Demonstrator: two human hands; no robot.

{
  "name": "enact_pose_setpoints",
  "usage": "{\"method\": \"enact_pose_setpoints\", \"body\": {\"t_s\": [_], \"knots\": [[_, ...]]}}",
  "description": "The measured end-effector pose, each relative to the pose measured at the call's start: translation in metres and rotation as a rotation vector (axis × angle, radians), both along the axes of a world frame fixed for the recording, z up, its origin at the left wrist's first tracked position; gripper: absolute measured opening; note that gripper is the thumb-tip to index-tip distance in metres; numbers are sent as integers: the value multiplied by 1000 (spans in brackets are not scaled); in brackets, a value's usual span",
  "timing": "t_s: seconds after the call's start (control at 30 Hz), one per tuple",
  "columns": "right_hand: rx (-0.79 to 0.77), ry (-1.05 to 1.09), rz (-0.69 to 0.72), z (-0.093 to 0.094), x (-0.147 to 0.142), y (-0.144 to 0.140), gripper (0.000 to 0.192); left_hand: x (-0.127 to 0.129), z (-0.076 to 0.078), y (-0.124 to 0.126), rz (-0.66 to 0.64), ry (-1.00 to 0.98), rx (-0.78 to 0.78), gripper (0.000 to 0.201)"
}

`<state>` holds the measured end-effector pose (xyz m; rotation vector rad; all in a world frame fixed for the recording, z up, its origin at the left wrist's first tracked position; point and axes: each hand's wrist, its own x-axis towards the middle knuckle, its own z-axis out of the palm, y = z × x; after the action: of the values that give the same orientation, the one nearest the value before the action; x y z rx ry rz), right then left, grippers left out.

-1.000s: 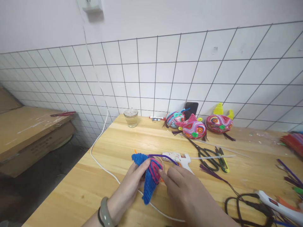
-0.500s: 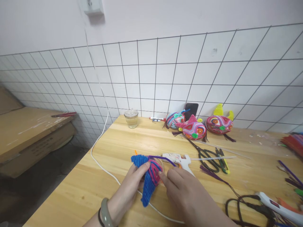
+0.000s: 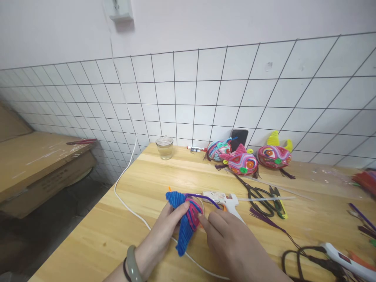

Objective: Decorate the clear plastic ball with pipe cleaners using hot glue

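Wooden table [image 3: 96, 235], beneath both hands. Right hand [image 3: 227, 237]: fingers curled together, one tip touching the craft piece's pink side. Left hand [image 3: 163, 231]: thumb and fingers pinch the blue-and-pink craft piece [image 3: 188, 222] above the table; blue lobes point far-left and nearward, visible long axis roughly near-to-far. Purple stem [image 3: 202, 196]: reaches toward the right hand; grip hidden.

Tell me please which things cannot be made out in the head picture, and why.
All in the head view:
Underside of the blue-and-pink craft piece: hidden by the piece itself and the left hand.
Right end of the purple stem: covered by the right hand.
Lower part of the phone: behind the toys.
Marks on the white glue gun: too small to read.
Red bundle: blurred, cut off by the right edge.
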<state>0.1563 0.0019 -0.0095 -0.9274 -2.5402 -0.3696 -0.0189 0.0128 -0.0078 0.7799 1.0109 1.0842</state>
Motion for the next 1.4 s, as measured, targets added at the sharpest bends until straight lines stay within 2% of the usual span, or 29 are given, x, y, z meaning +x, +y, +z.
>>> {"method": "enact_pose_setpoints", "body": {"t_s": [0.2, 0.33, 0.6, 0.73, 0.83, 0.97, 1.2, 1.4], "knots": [[76, -14, -27, 5, -4, -3, 38, -1, -5, -1, 14, 0, -24, 24], [75, 13, -24, 10, -7, -6, 40, 1, -2, -1, 1, -16, -23, 28], [109, 57, -32, 8, -6, -3, 42, 1, 6, 1, -48, -79, 36, 34], [34, 111, 4, 19, -8, -4, 40, -1, 9, -1, -29, -112, 24, 32], [51, 130, 13, 23, -8, -5, 39, -1, 10, -1, -9, -121, 46, 32], [113, 150, -9, 19, -5, -4, 36, -1, 8, 3, -19, -124, 97, 31], [178, 232, -47, 16, -1, -3, 26, -1, 15, 2, -7, -234, 6, 21], [161, 277, -56, 13, 1, -3, 26, -5, 12, 1, -37, -200, -9, 34]]}}
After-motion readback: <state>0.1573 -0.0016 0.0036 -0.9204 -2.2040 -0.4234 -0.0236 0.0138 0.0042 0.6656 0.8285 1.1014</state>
